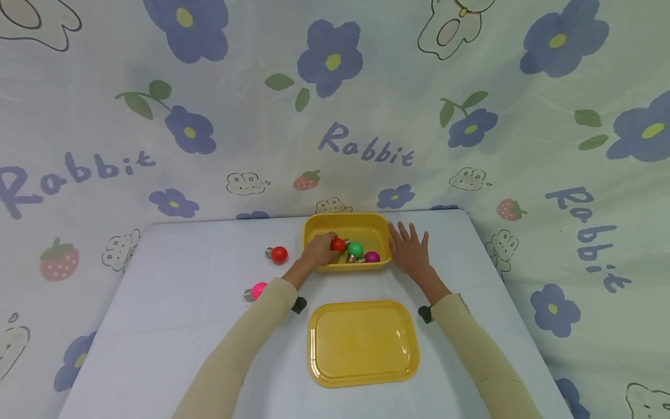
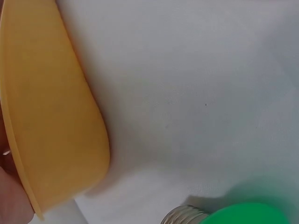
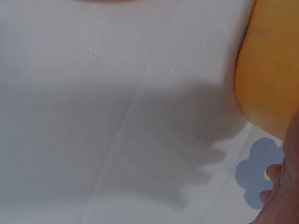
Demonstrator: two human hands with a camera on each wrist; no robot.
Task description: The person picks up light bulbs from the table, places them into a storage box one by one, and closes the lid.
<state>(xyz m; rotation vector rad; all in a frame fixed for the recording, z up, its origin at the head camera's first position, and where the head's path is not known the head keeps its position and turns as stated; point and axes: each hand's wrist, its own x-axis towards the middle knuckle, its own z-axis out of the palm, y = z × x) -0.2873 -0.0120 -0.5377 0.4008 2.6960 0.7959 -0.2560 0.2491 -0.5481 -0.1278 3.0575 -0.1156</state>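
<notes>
My left hand (image 1: 318, 251) reaches over the left side of the yellow box (image 1: 348, 267) and holds a red light bulb (image 1: 338, 245) at its fingertips, inside the box. A green light bulb (image 1: 355, 249) and a purple light bulb (image 1: 372, 256) lie in the box beside it, among metal screw bases. At the box's right rim rests my right hand (image 1: 410, 253), its fingers straight and spread. In the left wrist view, the box's outer wall (image 2: 56, 116) covers part of the hand. The right wrist view catches only the right hand's edge (image 3: 282, 186) by the wall.
Left of the box lie another red bulb (image 1: 279, 254) and a pink bulb (image 1: 259, 290), partly behind the left sleeve. A green bulb (image 2: 247, 214) shows low in the left wrist view. The yellow tray (image 1: 363, 343) lies between the forearms. A printed curtain (image 1: 366, 105) hangs behind.
</notes>
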